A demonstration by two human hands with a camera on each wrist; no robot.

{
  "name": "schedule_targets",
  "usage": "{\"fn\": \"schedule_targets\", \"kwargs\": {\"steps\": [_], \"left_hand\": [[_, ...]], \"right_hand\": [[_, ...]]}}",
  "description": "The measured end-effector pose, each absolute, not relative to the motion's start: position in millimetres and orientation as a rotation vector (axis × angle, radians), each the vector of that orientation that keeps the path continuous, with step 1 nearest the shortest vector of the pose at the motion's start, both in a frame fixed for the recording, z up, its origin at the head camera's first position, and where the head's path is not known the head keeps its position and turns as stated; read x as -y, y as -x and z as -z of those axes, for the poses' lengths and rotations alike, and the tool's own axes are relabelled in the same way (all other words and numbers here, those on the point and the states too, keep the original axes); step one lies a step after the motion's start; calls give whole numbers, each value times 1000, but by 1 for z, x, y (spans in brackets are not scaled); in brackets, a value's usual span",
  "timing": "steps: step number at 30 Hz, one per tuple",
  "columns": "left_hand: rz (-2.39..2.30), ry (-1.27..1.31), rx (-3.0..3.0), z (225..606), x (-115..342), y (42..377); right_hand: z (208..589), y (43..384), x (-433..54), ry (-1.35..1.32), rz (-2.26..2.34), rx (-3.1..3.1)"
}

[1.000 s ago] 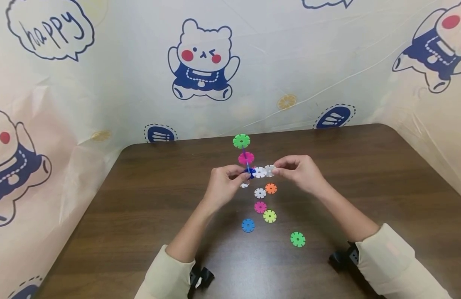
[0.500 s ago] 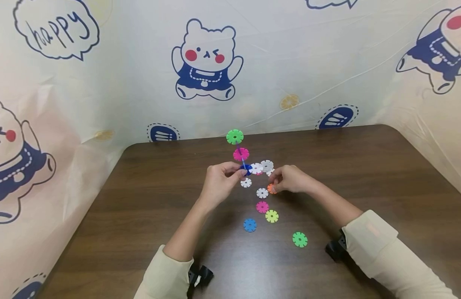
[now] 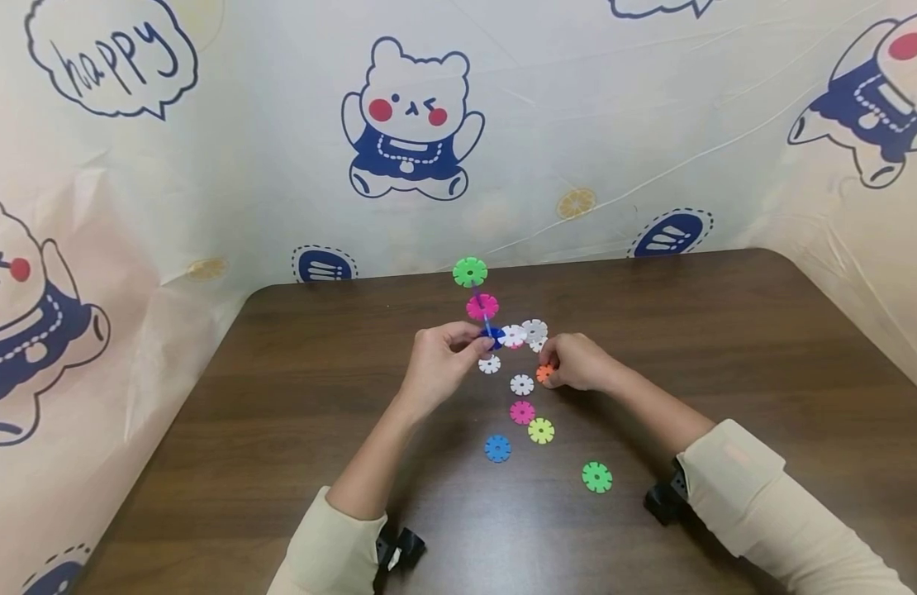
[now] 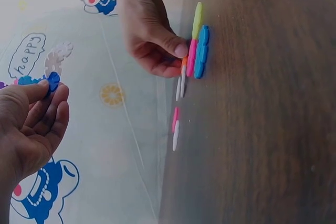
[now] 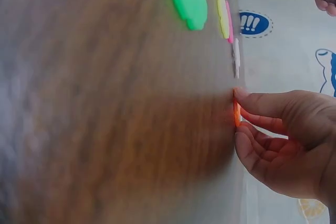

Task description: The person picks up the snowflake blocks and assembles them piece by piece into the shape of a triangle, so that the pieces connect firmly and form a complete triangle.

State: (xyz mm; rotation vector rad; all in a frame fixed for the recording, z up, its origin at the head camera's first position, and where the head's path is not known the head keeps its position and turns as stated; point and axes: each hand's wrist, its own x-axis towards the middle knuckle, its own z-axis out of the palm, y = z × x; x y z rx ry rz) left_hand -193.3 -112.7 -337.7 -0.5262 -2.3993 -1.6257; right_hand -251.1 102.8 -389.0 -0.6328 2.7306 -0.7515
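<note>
My left hand (image 3: 439,368) pinches a dark blue notched disc (image 4: 53,81) between thumb and fingers, held above the table. It belongs to a joined piece of several slotted plastic discs. A green disc (image 3: 470,273) tops one arm of it, with a pink disc (image 3: 482,307) below. Two white discs, the nearer one (image 3: 513,335) joined to the dark blue, form the other arm. At the tabletop, my right hand (image 3: 583,364) grips an orange disc (image 5: 237,114), thumb on one edge and fingertips on the opposite edge.
Loose discs lie on the brown table (image 3: 280,446): white (image 3: 521,384), pink (image 3: 522,412), yellow (image 3: 541,430), blue (image 3: 497,449) and green (image 3: 596,477). Another white disc (image 3: 490,364) lies near my left fingers. A printed sheet (image 3: 265,165) stands behind the table.
My right hand has let go of the end white disc on the joined piece, dropped to the table and taken hold of the orange disc. My left hand keeps its pinch.
</note>
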Motion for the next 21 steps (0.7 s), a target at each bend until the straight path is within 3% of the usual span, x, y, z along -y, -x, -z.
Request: {"fn": "schedule_targets", "kwargs": {"steps": [12, 21], "left_hand": [[1610, 536, 2384, 347, 117, 198], [1564, 559, 2364, 348, 121, 198]], "right_hand": [[386, 252, -111, 561, 796, -2738], [349, 236, -127, 396, 1529, -2462]]}}
